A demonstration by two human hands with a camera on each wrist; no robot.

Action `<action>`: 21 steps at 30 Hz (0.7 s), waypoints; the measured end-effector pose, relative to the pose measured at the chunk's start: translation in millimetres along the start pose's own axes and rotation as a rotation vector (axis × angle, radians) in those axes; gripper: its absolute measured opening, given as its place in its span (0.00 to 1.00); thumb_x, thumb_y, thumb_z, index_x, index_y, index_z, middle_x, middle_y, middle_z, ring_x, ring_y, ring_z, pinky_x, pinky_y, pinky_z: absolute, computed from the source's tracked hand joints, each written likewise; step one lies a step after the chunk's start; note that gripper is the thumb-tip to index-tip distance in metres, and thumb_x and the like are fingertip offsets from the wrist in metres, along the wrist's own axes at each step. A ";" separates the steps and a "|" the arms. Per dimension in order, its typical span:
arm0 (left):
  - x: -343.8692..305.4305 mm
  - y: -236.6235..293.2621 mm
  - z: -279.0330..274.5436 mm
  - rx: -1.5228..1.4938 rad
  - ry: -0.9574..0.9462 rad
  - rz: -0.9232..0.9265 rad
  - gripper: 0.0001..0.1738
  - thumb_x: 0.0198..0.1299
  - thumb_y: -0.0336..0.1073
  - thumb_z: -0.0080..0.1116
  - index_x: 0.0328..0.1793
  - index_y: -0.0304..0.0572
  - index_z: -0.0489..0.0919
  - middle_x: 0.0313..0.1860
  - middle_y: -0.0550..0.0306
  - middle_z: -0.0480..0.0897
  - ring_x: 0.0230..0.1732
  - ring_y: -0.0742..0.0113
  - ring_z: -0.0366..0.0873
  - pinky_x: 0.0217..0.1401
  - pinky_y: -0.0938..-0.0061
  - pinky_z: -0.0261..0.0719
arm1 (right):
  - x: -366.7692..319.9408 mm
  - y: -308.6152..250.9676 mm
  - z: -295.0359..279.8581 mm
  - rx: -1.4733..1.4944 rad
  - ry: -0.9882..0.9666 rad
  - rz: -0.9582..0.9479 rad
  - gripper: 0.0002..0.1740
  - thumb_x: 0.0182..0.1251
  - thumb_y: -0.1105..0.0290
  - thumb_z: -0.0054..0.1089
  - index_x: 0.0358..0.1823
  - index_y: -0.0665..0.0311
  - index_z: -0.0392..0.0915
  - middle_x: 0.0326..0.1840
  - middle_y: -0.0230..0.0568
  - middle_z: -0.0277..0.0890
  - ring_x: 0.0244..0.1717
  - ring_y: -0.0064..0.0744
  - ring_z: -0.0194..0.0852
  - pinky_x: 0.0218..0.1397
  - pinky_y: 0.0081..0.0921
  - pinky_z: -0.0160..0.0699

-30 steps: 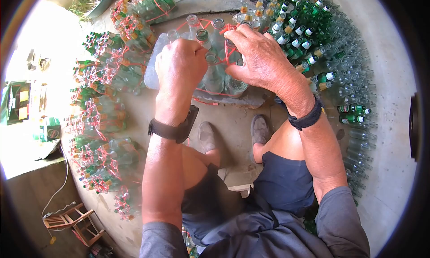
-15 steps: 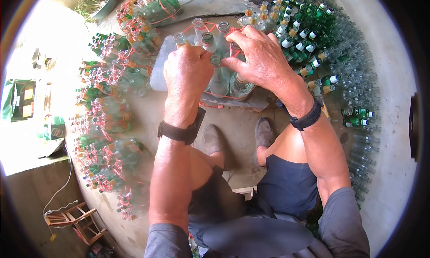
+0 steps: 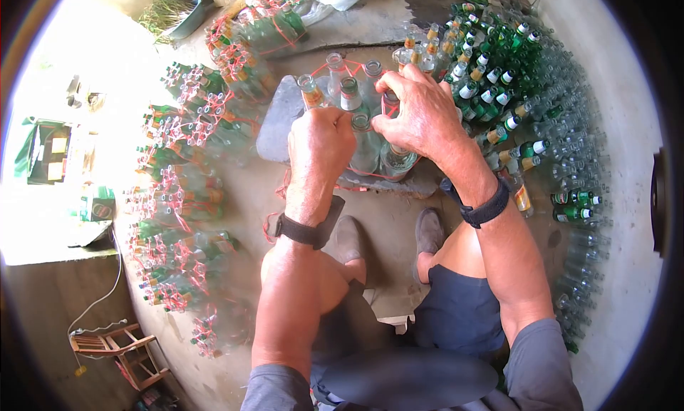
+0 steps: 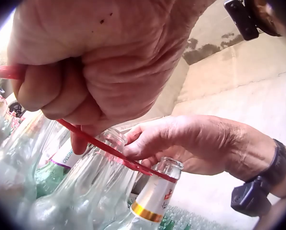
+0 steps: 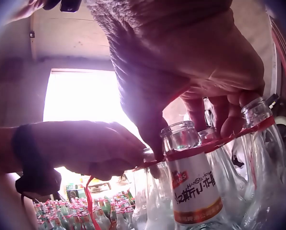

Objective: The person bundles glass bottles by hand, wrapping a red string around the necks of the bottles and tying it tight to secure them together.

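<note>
A cluster of glass bottles [image 3: 365,151] stands between the hands, red string [image 4: 102,146] running around the necks. The left hand [image 3: 320,144] is a fist at the cluster's left side; in the left wrist view this hand [image 4: 90,62] has its fingers curled round the red string. The right hand [image 3: 424,115] arches over the right side, thumb and fingers spread around the bottle necks. In the right wrist view its fingers touch the string and necks behind a bottle with a white label [image 5: 193,189], and a loose string end [image 5: 89,201] hangs beside the left hand.
Bundled bottles tied with red string [image 3: 174,197] line the left side. Many loose green and clear bottles [image 3: 499,76] stand at the right along a pale wall [image 3: 620,197]. A grey slab [image 3: 278,126] lies under the cluster; a wooden chair [image 3: 121,350] is at lower left.
The head view has shifted, so the scene sits lower and further right. Both hands stay around the same bottle cluster, with little visible change in their grip.
</note>
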State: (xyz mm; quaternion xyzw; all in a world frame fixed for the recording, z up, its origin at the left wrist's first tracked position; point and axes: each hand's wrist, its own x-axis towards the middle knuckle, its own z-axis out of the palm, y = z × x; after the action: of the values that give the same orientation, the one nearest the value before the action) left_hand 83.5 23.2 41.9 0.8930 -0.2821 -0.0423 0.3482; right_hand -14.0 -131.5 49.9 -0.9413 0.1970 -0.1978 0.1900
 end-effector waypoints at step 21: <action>-4.0 -4.7 2.7 -0.064 -0.002 -0.055 0.13 0.64 0.36 0.62 0.42 0.36 0.92 0.34 0.30 0.87 0.42 0.30 0.89 0.48 0.50 0.87 | 9.3 -6.4 -1.1 -0.049 -0.075 0.087 0.17 0.53 0.61 0.71 0.45 0.53 0.85 0.53 0.44 0.80 0.60 0.51 0.81 0.65 0.51 0.70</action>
State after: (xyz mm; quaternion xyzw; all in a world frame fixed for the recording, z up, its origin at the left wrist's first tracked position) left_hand 81.6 26.5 36.3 0.8888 -0.2563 -0.0618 0.3749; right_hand -4.8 -130.5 56.4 -0.9429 0.2354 -0.1490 0.1825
